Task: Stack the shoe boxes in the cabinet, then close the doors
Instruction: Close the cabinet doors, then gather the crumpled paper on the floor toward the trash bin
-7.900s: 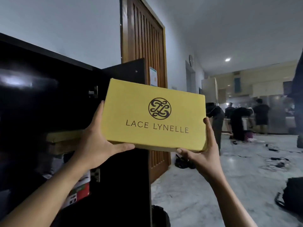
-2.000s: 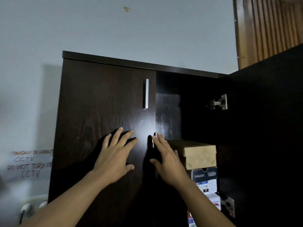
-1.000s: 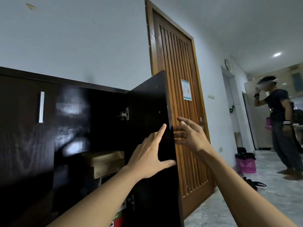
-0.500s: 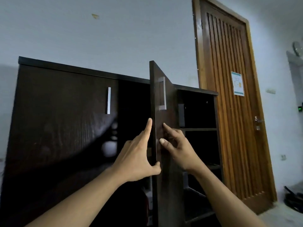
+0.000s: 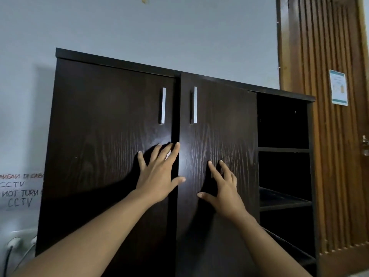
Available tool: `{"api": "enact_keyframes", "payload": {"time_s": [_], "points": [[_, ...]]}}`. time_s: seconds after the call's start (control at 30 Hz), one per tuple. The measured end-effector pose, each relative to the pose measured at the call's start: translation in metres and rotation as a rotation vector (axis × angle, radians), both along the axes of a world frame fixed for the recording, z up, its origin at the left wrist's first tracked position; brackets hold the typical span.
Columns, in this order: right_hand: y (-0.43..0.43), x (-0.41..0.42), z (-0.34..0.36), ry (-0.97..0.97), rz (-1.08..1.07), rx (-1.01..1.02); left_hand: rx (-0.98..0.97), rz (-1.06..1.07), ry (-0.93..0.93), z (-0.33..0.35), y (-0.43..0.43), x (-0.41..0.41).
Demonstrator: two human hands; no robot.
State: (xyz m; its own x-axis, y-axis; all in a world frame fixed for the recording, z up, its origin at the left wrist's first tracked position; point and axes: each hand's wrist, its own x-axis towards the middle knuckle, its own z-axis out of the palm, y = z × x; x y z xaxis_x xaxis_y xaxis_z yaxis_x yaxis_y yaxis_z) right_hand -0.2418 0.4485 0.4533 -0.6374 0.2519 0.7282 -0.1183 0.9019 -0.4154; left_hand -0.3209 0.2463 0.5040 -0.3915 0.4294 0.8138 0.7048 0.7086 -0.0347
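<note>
A dark brown wooden cabinet (image 5: 111, 62) fills the view. Its left door (image 5: 99, 136) lies flush and its right door (image 5: 225, 126) is nearly flush, with a narrow dark gap between them. Each door has a vertical silver handle near the gap. My left hand (image 5: 159, 174) lies flat with spread fingers on the left door's inner edge. My right hand (image 5: 223, 188) presses with spread fingers on the right door. The shoe boxes are hidden behind the doors.
An open section with dark shelves (image 5: 283, 149) forms the cabinet's right end. A slatted wooden room door (image 5: 327, 156) with a paper notice (image 5: 338, 87) stands to the right. A handwritten CCTV note (image 5: 20, 188) and wall sockets (image 5: 14, 241) are on the left wall.
The right door has swung from half open to nearly flush under my right hand. My left hand has moved from the door's edge onto the left door. The boxes are no longer visible.
</note>
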Motion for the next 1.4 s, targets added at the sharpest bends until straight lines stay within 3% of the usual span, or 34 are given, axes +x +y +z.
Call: {"api": "enact_keyframes", "payload": {"time_s": [0.23, 0.47, 0.67, 0.9, 1.07, 1.4], "points": [[0.002, -0.027, -0.010, -0.017, -0.117, 0.032, -0.004, 0.091, 0.139, -0.019, 0.014, -0.032], [0.016, -0.004, -0.011, -0.126, -0.034, 0.073, -0.006, 0.097, 0.022, -0.023, 0.026, -0.012], [0.067, 0.081, -0.038, -0.231, -0.142, 0.083, -0.004, -0.041, 0.064, -0.049, 0.062, 0.028], [0.136, 0.191, -0.081, -0.475, -0.383, 0.077, -0.232, -0.341, -0.194, -0.129, 0.139, 0.078], [0.176, 0.242, -0.182, -0.554, -0.453, -0.014, -0.489, -0.481, -0.455, -0.243, 0.197, 0.097], [0.217, 0.315, -0.496, -0.749, -0.459, -0.367, -0.894, -0.592, -0.815, -0.542, 0.258, 0.140]]}}
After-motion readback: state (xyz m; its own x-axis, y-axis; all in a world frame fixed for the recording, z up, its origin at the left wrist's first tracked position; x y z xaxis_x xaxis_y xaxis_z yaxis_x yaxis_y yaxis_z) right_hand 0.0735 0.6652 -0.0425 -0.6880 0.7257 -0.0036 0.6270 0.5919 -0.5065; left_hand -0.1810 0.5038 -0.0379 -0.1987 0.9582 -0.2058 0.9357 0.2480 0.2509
